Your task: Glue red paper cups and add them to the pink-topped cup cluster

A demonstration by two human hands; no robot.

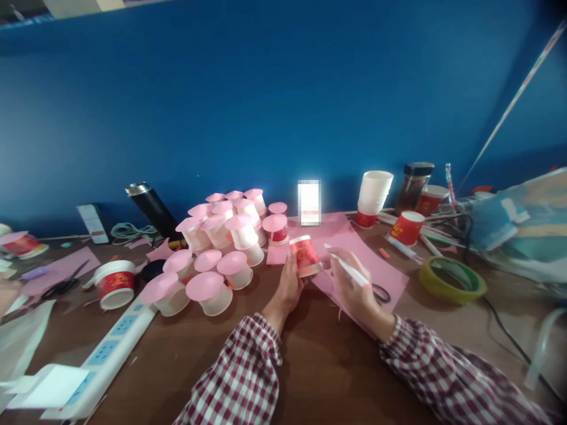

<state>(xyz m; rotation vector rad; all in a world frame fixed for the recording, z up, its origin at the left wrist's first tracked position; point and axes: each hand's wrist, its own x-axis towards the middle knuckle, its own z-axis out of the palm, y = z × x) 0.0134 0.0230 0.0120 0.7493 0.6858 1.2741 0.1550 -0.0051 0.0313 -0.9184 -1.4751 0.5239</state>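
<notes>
A red paper cup (305,255) with gold print is tipped sideways in my left hand (290,282), whose fingers wrap around its side. My right hand (354,286) is closed around a white pen (352,270), beside the cup. Whether its fingertips touch the cup, I cannot tell. Beneath both hands lies pink paper (376,260), with the dark handle of scissors (381,293) showing by my right wrist. To the left stand several white cups topped with pink paper discs (206,286). A red cup with a pink disc (275,229) is just behind my left hand.
A power strip (119,330), a cup stack (116,284) and a black flask (153,209) are at left, where a person's hand (6,294) shows. A lit screen (309,202) stands against the blue wall. At right are stacked cups (374,195), yellow tape (452,280) and a jar (414,188).
</notes>
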